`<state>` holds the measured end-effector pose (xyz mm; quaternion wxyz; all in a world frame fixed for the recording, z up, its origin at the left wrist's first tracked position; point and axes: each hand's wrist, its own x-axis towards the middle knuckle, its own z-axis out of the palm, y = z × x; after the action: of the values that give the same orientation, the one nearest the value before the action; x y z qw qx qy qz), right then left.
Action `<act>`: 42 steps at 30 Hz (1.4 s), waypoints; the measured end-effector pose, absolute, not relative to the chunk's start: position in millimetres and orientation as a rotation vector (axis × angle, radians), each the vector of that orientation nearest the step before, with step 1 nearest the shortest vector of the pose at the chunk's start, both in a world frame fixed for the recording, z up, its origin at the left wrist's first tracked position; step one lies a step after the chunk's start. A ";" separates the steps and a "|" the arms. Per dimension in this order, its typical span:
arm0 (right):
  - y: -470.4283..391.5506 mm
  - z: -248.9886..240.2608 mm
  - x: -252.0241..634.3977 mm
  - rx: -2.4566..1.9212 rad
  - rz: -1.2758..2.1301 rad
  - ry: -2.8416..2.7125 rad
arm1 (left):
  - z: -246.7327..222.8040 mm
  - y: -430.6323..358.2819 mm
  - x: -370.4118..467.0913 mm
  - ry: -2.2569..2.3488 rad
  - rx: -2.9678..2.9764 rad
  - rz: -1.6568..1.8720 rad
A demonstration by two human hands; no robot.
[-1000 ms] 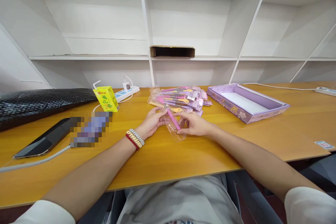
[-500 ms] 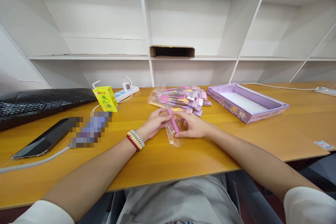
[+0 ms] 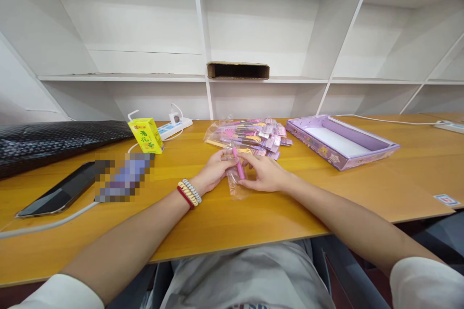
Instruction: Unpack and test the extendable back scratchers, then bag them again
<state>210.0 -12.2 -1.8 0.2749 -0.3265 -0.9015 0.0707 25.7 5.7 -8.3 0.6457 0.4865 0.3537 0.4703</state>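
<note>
swung since the frame one second back: a bright pink plastic stick with a smooth handle and a splayed head (image 3: 239,169), its lower end now further left, and with it the clear, crinkled plastic sleeve (image 3: 236,191). both are between the two hands, just above the yellow-brown wooden table (image 3: 217,224).

on my feed, the left hand (image 3: 216,166) has its fingers pinched on the stick's handle. the right hand (image 3: 264,171) touches the handle with thumb and forefinger; i cannot tell whether it grips or only steadies.

progress: i judge this piece mid-handling, not yet set down. i cannot tell whether the handle is inside the sleeve or against it. beyond the hands lies a heap of pink, purple and yellow sticks in clear film with printed cards (image 3: 274,142); i cannot count them. all that i can see lie outside the tray.

containers: a shallow purple printed cardboard tray (image 3: 369,157), right of the heap, shows its white floor. a flat brown cardboard box (image 3: 238,64) sits on the white shelf (image 3: 297,80); its inside is too dark to read.
</note>
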 end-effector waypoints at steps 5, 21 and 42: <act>-13.2 -5.1 207.8 -0.835 0.127 -2.427 | -5.9 3.9 27.3 0.824 1.092 1.120; -17.3 -6.4 205.2 -0.916 -0.176 -2.457 | -7.7 1.7 28.7 0.798 1.146 1.086; -19.4 -6.3 203.3 -1.007 -0.373 -2.457 | -8.7 1.3 28.6 0.855 1.142 1.073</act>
<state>203.3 -19.4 -6.3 0.2279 -0.3656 -0.8922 -0.1355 28.6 1.3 -8.7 0.6274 0.4983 0.3731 0.4679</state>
